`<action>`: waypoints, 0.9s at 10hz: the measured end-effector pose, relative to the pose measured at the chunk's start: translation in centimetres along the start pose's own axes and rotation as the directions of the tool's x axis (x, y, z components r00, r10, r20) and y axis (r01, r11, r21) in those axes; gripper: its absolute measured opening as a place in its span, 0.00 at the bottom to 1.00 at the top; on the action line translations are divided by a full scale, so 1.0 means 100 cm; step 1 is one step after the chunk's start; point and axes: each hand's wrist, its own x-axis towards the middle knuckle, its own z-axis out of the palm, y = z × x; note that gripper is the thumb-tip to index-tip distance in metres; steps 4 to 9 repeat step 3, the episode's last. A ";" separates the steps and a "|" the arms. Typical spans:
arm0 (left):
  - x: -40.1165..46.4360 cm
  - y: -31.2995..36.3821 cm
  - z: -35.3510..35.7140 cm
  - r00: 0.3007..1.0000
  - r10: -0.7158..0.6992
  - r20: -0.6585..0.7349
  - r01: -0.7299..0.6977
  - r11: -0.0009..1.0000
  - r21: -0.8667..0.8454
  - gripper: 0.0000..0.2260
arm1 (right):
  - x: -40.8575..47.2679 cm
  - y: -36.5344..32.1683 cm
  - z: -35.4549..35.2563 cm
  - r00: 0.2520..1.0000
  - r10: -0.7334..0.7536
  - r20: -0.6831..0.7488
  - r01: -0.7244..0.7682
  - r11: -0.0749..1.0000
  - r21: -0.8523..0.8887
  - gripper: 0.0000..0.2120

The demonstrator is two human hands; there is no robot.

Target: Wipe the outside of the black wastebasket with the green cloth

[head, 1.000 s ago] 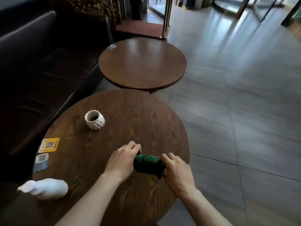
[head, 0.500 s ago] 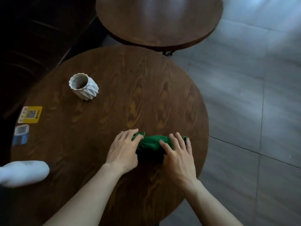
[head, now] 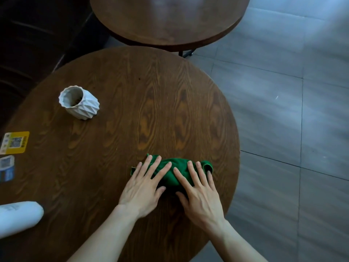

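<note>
The green cloth (head: 176, 172) lies bunched on the round wooden table (head: 120, 110), near its right front edge. My left hand (head: 145, 186) lies flat on the cloth's left part, fingers straight and spread. My right hand (head: 198, 191) presses flat on its right part, fingers straight too. Much of the cloth is hidden under both hands. No black wastebasket is in view.
A white faceted cup (head: 79, 104) stands at the table's left. Two stickers (head: 14, 142) sit at the left edge, and a white bottle (head: 18, 218) lies at the front left. A second round table (head: 170, 19) stands behind. Dark sofa on the left, grey tiled floor on the right.
Both hands went from gripping the bunched cloth to lying flat on it with straight fingers. The camera tilted down and closer to the table.
</note>
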 end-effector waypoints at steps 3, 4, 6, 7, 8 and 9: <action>-0.016 -0.006 -0.026 1.000 0.007 -0.019 -0.007 1.000 -0.006 0.29 | -0.002 -0.010 -0.027 0.992 0.084 0.095 -0.082 0.996 -0.024 0.30; -0.016 -0.006 -0.026 1.000 0.007 -0.019 -0.007 1.000 -0.006 0.29 | -0.002 -0.010 -0.027 0.992 0.084 0.095 -0.082 0.996 -0.024 0.30; -0.016 -0.006 -0.026 1.000 0.007 -0.019 -0.007 1.000 -0.006 0.29 | -0.002 -0.010 -0.027 0.992 0.084 0.095 -0.082 0.996 -0.024 0.30; -0.016 -0.006 -0.026 1.000 0.007 -0.019 -0.007 1.000 -0.006 0.29 | -0.002 -0.010 -0.027 0.992 0.084 0.095 -0.082 0.996 -0.024 0.30; -0.016 -0.006 -0.026 1.000 0.007 -0.019 -0.007 1.000 -0.006 0.29 | -0.002 -0.010 -0.027 0.992 0.084 0.095 -0.082 0.996 -0.024 0.30; -0.016 -0.006 -0.026 1.000 0.007 -0.019 -0.007 1.000 -0.006 0.29 | -0.002 -0.010 -0.027 0.992 0.084 0.095 -0.082 0.996 -0.024 0.30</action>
